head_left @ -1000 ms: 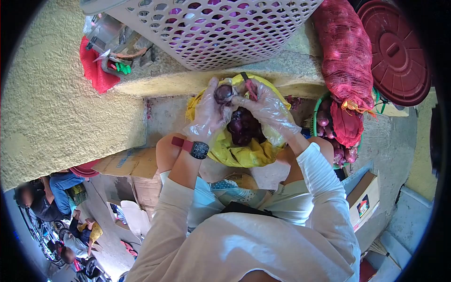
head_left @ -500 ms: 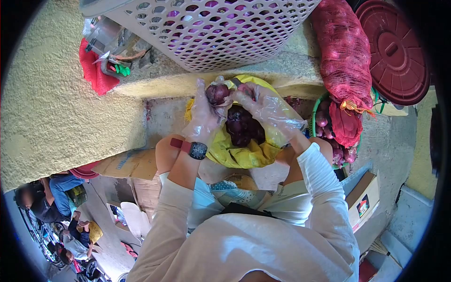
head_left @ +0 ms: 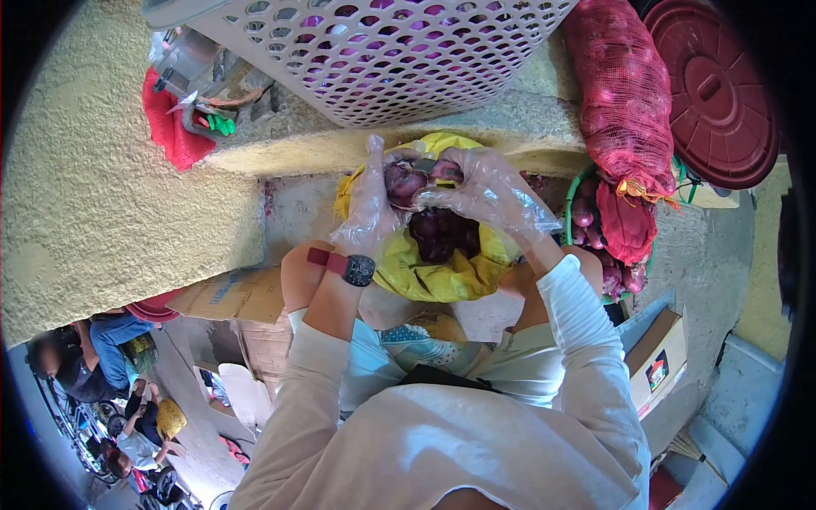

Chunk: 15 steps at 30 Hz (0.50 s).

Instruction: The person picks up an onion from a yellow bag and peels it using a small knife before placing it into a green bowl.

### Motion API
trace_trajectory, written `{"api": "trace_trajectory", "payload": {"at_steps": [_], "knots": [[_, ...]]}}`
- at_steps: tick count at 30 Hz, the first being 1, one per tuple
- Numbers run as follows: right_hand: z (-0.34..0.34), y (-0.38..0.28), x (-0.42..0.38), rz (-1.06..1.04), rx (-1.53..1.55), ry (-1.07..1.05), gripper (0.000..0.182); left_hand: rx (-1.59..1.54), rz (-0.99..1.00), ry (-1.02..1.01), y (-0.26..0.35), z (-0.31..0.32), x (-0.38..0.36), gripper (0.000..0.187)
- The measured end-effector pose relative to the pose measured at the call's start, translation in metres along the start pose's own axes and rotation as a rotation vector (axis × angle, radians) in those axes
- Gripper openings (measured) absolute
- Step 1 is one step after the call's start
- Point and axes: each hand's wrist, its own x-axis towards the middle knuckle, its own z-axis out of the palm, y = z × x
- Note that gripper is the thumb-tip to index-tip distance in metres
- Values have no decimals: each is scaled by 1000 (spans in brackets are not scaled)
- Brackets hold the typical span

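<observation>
My left hand point(head_left: 371, 204), in a clear plastic glove, is closed around a red onion point(head_left: 403, 184) over the yellow sack point(head_left: 416, 282). My right hand point(head_left: 489, 189), gloved the same way, is closed on what looks like a small knife point(head_left: 426, 166). Its short grey blade lies against the top of the onion, and a reddish part beside it is partly covered by the fingers. Below the hands, the open sack holds dark red onion skins point(head_left: 439, 235). It sits between my knees.
A white perforated basket point(head_left: 408, 81) of onions stands on the ledge ahead. To the right are a red mesh sack of onions point(head_left: 625, 93), a dark red lid point(head_left: 714, 93) and a green-rimmed basket point(head_left: 571, 200) with onions. Cardboard point(head_left: 234, 297) lies left; people sit farther off.
My right hand has moved left and closer to the onion, bringing the grey blade down onto it. The onion has shifted slightly right and down in my left hand.
</observation>
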Motion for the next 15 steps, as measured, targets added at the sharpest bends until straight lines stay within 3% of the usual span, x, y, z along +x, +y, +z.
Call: {"api": "trace_trajectory", "payload": {"at_steps": [4, 10, 15], "knots": [[4, 4, -1, -21, -142, 79, 63, 52, -20, -3, 0, -1, 1, 58], [5, 2, 0, 43, -257, 35, 71, 191, 19, 7, 2, 6, -9, 59], [5, 1, -1, 33, -172, 88, 71, 170, 9, 48, 3, 9, -11, 58]]}}
